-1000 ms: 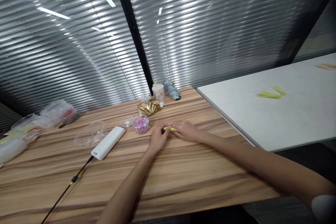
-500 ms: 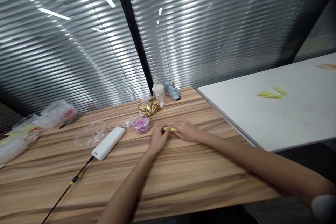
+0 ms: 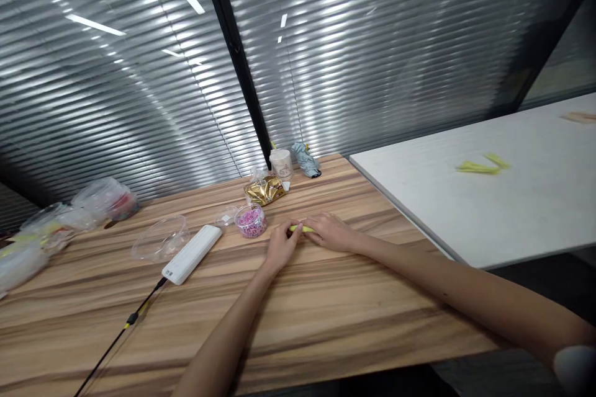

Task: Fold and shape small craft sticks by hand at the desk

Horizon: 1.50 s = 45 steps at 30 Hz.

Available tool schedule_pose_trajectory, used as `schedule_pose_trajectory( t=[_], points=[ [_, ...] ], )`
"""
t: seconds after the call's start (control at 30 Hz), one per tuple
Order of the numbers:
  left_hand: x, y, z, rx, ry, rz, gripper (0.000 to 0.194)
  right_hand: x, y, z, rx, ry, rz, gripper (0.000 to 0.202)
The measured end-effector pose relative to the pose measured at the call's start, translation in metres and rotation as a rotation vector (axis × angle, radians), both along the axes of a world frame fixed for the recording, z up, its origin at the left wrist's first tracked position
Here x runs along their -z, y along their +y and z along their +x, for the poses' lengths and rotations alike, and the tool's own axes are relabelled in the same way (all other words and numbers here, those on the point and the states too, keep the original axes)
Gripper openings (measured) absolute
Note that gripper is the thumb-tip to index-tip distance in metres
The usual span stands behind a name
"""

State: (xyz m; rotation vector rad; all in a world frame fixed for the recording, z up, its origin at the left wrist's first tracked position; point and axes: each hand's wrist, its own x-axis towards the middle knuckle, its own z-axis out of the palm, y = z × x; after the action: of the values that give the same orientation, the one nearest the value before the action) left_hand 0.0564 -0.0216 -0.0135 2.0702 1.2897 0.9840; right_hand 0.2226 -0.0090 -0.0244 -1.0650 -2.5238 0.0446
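Observation:
Both hands meet over the wooden table, at a small yellow strip (image 3: pixel 305 229) whose exact kind I cannot make out. My left hand (image 3: pixel 280 247) pinches its left end, fingers closed. From the other side, my right hand (image 3: pixel 329 232) has its fingertips closed on the strip's right part. Just left of my left hand stands a clear round tub (image 3: pixel 251 221) filled with small pink and purple pieces. Its apparent clear lid (image 3: pixel 226 216) lies beside it.
A white power bank (image 3: pixel 192 254) with a black cable (image 3: pixel 133 317) lies left, by a clear plastic bowl (image 3: pixel 161 239). Behind are a gold packet (image 3: pixel 265 190), a white cup (image 3: pixel 281 164) and a grey-blue wrapper (image 3: pixel 306 160). Yellow pieces (image 3: pixel 478 167) lie on the white table (image 3: pixel 526 211).

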Motion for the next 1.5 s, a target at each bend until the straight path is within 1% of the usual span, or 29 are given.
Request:
schedule_pose_trajectory(
  t=[0.47, 0.8, 0.93, 1.17, 1.3, 1.5],
  points=[
    [0.001, -0.0004, 0.0002, -0.008, 0.001, 0.014, 0.03, 0.001, 0.0009, 0.0001, -0.004, -0.001, 0.0, 0.026],
    [-0.0004, -0.001, -0.0001, -0.004, 0.008, 0.005, 0.029, 0.0009, 0.0004, -0.0002, 0.004, -0.011, 0.014, 0.026],
    [-0.0001, -0.0016, 0.0, 0.01, 0.019, 0.034, 0.026, 0.0008, 0.0001, 0.0002, -0.006, 0.008, 0.013, 0.024],
    [0.0055, 0.0007, -0.0016, 0.025, 0.072, 0.089, 0.024, -0.0001, -0.0006, 0.0015, -0.003, -0.007, -0.007, 0.027],
    [0.0058, 0.0013, -0.0022, 0.029, 0.053, 0.063, 0.024, 0.0017, 0.0002, 0.0014, -0.006, -0.013, -0.004, 0.03],
    [0.0028, 0.0009, -0.0011, 0.023, -0.026, -0.014, 0.03, 0.0011, 0.0006, 0.0004, 0.008, -0.056, 0.024, 0.027]
  ],
)
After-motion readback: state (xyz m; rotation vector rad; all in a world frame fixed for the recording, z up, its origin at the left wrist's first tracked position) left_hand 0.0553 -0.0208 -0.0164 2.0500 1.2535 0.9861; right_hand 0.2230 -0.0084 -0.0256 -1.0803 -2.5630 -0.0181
